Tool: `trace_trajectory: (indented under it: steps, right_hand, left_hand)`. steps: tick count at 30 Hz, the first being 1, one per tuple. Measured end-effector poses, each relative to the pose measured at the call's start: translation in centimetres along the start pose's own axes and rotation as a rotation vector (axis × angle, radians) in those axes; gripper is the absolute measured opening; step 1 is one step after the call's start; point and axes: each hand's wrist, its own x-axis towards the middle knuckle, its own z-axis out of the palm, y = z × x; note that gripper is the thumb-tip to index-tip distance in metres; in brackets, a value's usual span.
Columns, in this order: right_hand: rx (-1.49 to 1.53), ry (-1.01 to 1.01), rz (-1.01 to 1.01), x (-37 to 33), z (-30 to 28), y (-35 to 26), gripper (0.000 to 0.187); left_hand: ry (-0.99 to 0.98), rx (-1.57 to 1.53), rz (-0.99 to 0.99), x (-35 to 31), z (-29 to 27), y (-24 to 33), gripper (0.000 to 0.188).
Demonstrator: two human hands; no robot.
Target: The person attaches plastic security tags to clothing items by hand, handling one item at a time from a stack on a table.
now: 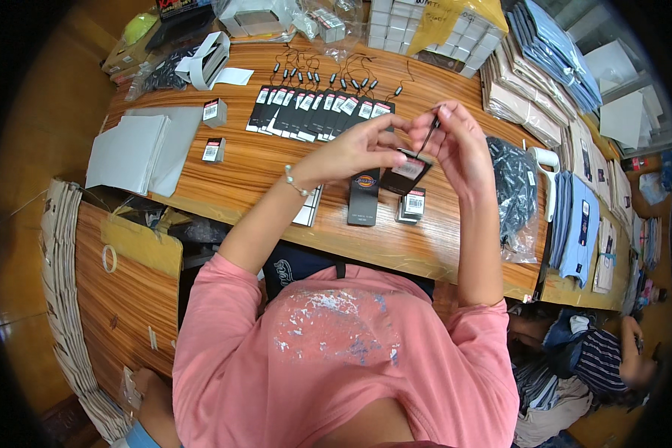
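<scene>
Above the table, a black hang tag with a barcode sticker hangs tilted between my hands. My left hand grips its upper edge, thumb on the sticker. With thumb and fingers pinched, my right hand holds the tag's dark string. Beneath my left wrist lies a pile of black tags, and to its right is a small stack of barcode labels. White slips are partly covered by my left forearm. Beyond, several stickered tags form an overlapping row, their strings pointing away.
A clear bag of small black parts lies beside my right forearm. Folded garments are stacked at far right, white boxes at the back. White sheets and two label stacks sit left. Another person is at lower right.
</scene>
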Motion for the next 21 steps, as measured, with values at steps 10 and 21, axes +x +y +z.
trace_trajectory:
  steps: [10, 21]
  right_hand:
    - [-0.046, 0.257, -0.133, 12.8, -5.8, -0.9, 0.015]
    - [-0.195, 0.423, -0.111, 16.7, -10.1, 2.6, 0.018]
  left_hand:
    - [0.176, 0.408, -0.050, 9.1, -7.0, -2.4, 0.021]
    - [0.284, 0.840, -0.094, 10.0, -9.7, -9.5, 0.023]
